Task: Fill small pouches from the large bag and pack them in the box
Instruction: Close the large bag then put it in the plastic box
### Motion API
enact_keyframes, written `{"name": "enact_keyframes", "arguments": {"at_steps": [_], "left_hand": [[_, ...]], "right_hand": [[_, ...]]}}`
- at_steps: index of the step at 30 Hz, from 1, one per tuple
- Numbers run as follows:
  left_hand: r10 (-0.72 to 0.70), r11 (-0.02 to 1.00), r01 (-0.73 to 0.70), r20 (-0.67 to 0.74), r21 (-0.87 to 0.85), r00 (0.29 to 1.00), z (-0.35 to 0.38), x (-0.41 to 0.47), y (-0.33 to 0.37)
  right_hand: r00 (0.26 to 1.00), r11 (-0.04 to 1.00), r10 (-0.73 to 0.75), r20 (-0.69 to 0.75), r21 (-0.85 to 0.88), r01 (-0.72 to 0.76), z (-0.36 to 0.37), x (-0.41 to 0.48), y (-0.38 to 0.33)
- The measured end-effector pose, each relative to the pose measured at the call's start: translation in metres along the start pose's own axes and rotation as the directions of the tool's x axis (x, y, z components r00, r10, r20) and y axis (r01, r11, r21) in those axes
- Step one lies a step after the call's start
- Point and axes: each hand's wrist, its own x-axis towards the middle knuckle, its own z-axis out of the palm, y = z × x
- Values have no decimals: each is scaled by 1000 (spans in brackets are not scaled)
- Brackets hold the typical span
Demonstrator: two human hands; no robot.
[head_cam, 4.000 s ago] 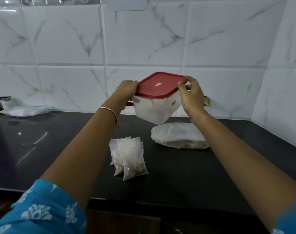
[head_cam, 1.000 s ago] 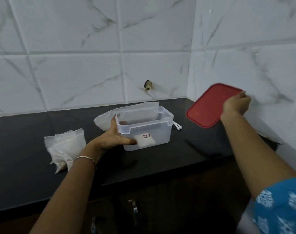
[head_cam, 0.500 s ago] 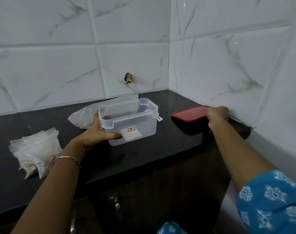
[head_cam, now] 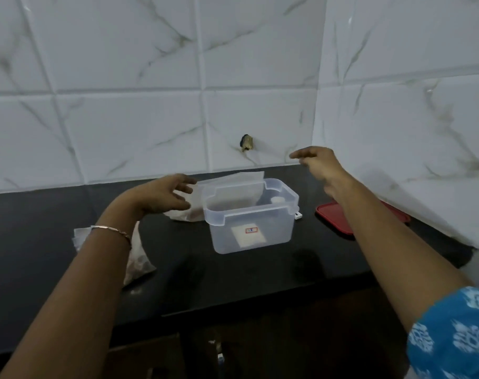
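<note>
Box [head_cam: 276, 231] of clear plastic stands open-topped on the black bench [head_cam: 41, 228]. Just left of the box, the left hand [head_cam: 161, 195] hovers, fingers spread and relaxed, holding nothing. Above its right rear corner the right hand [head_cam: 317, 162] hangs loosely open, likewise holding nothing. Behind the box lies the large translucent bag [head_cam: 233, 181]; to its right, the flat red lid [head_cam: 332, 217]; well left, the small clear pouches [head_cam: 138, 258].

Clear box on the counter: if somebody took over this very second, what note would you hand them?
Left hand open, beside the box, holding nothing.
Right hand open in the air, empty.
Red lid lies off, right of the box. Large bag lies behind the box; small pouches on the counter at left.
Done: box opened.
Left: pack the pouches, likely close the box.
</note>
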Motion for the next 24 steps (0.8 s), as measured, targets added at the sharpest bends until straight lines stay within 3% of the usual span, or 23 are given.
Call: {"name": "enact_keyframes", "arguments": {"at_steps": [3, 7, 11, 16, 20, 24], "left_hand": [[81, 981, -64, -88, 183, 993, 1, 16, -7], [110, 960, -56, -184, 273, 977, 10, 43, -21], [48, 955, 36, -272, 296, 961, 9, 73, -36], [-62, 952, 117, -196, 283, 979, 11, 96, -38], [-154, 948, 191, -160, 254, 975, 18, 108, -42], [-209, 926, 268, -231, 265, 950, 21, 112, -53]], "right_hand": [[954, 1000, -10, 299, 22, 3, 19, 9, -16], [785, 995, 9, 619, 74, -70, 36, 28, -12], [769, 993, 91, 633, -121, -18, 56, 54, -4], [650, 956, 153, 744, -278, 93, 68, 73, 7], [708, 959, 117, 697, -266, 103, 76, 82, 14], [733, 905, 149, 664, -390, 169, 84, 83, 26]]}}
